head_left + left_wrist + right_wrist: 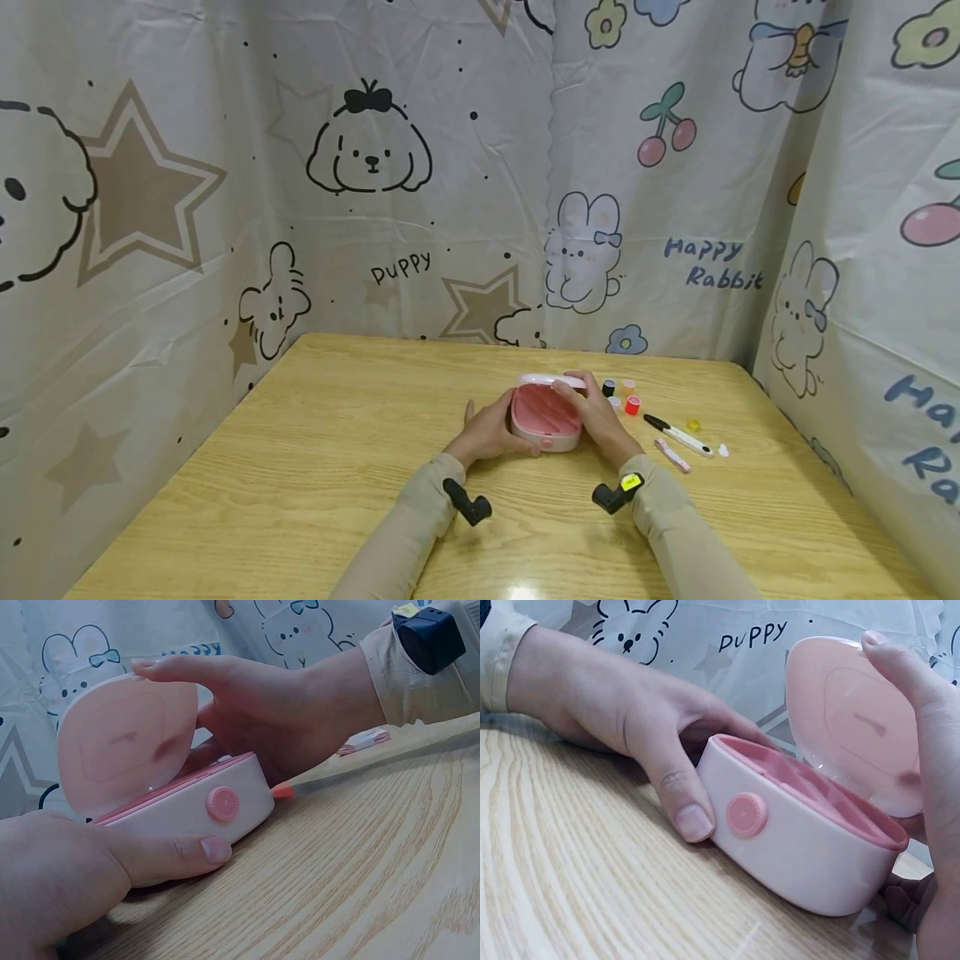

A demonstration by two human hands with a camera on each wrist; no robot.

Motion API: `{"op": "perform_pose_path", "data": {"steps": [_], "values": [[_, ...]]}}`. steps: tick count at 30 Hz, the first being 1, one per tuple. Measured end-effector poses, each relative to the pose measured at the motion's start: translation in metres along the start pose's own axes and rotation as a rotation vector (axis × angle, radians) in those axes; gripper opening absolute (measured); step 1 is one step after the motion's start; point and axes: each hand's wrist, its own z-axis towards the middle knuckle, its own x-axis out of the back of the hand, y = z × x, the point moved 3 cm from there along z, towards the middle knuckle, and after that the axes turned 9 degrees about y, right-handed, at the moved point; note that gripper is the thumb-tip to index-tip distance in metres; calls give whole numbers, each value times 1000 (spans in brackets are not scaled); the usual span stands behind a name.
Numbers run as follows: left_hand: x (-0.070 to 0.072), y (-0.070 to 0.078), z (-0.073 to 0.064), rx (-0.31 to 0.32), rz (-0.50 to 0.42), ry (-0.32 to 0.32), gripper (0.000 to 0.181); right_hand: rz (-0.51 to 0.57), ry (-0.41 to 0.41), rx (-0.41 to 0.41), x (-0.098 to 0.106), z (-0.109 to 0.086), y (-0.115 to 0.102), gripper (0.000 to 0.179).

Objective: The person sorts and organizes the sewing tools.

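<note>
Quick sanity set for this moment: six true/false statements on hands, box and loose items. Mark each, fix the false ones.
1. The left hand grips the side of the box. True.
2. The right hand has its thumb on the raised lid. True.
3. There is a blue square button on the box's front. False: the front button is pink and round.
4. A black-and-white tool lies on the table, right of the box. True.
5. The right hand is gripping that tool. False: that hand is at the lid.
6. A small red item stands left of the box. False: the small red item is to the right.
</note>
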Motion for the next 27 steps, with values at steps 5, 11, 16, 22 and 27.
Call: {"op": "perform_pose_path", "data": {"steps": [5,11,16,22,27], "values": [[0,0,1,2,3,-4,111,30,-20,-75,1,5,-1,75],[-1,-1,1,12,1,-8,112,43,-20,-132,2,5,-4,80],[0,-1,1,15,6,-9,111,39,-24,-158,1,5,-6,85],[-1,0,1,16,5,-12,110,0,1,-158,0,8,-7,93],[-1,0,1,7,25,-9,111,-24,50,-181,0,10,-9,103]]}}
